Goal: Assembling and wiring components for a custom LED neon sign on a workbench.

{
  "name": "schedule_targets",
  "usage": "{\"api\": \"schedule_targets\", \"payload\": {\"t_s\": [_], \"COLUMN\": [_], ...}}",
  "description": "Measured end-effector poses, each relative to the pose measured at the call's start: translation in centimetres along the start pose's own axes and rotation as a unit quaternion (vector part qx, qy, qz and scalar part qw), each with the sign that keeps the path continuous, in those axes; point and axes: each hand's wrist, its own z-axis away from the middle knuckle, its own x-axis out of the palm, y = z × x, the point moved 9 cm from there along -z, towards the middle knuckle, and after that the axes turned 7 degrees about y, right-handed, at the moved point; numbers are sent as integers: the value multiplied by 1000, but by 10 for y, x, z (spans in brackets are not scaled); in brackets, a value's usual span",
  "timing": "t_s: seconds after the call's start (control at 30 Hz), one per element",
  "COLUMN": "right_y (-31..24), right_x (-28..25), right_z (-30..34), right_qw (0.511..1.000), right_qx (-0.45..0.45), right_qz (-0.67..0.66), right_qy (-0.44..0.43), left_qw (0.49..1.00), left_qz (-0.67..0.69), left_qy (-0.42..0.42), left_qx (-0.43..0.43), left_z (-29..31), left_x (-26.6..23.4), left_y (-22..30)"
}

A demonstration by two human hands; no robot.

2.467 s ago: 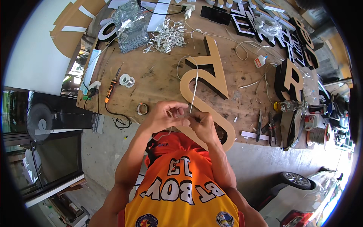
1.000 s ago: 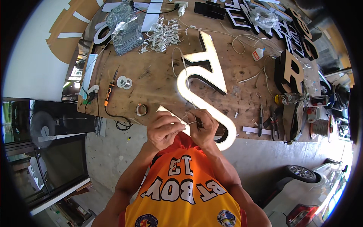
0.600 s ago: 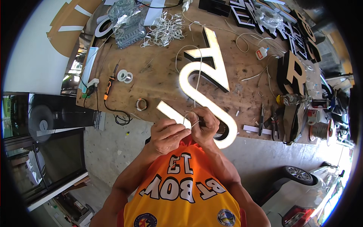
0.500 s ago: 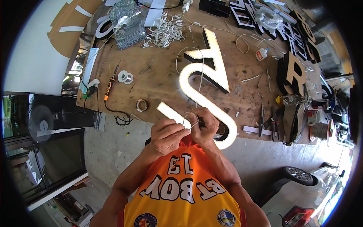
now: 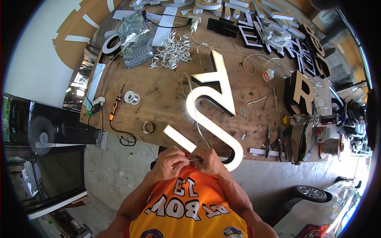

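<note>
Close to my chest, at the table's front edge, both hands work on a thin pale cable [image 5: 199, 129]. My left hand [image 5: 170, 163] pinches near the cable's end, thumb against the fingers. Curled just beside it, my right hand [image 5: 208, 160] grips the cable, which loops back from it over the lit signs. Fingers partly hide the piece between the hands. A curved, lit sign letter [image 5: 216, 120] with dark sides lies behind and around my hands, its lower left end under them. Beyond it lies an angular lit letter [image 5: 225, 89].
On the wooden table [image 5: 158, 99] are a soldering iron [image 5: 116, 105], solder spools [image 5: 131, 97], a tape roll [image 5: 148, 127] and a tangle of white LED modules [image 5: 172, 51]. Pliers [image 5: 282, 147], a small glue bottle [image 5: 268, 75] and a boxy letter [image 5: 299, 93] stand to the right.
The view has shifted, so the table sits lower in the picture. My hands have come down with the cable, closer to my chest, and the wire loop between them shows less.
</note>
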Motion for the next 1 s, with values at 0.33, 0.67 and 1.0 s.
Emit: {"api": "schedule_targets", "payload": {"t_s": [0.33, 0.67, 1.0], "right_y": [0, -3, -6], "right_x": [11, 14, 9], "right_z": [15, 10, 8], "right_qw": [999, 998, 997], "right_qx": [-18, -44, -62], "right_qz": [23, 25, 45], "right_qy": [-22, -21, -22], "left_qw": [998, 997, 997], "left_qz": [25, 12, 7], "left_qy": [-55, -77, -75], "left_qx": [-21, -21, -34], "left_z": [11, 5, 2], "left_x": [9, 5, 7], "left_y": [0, 2, 1]}}
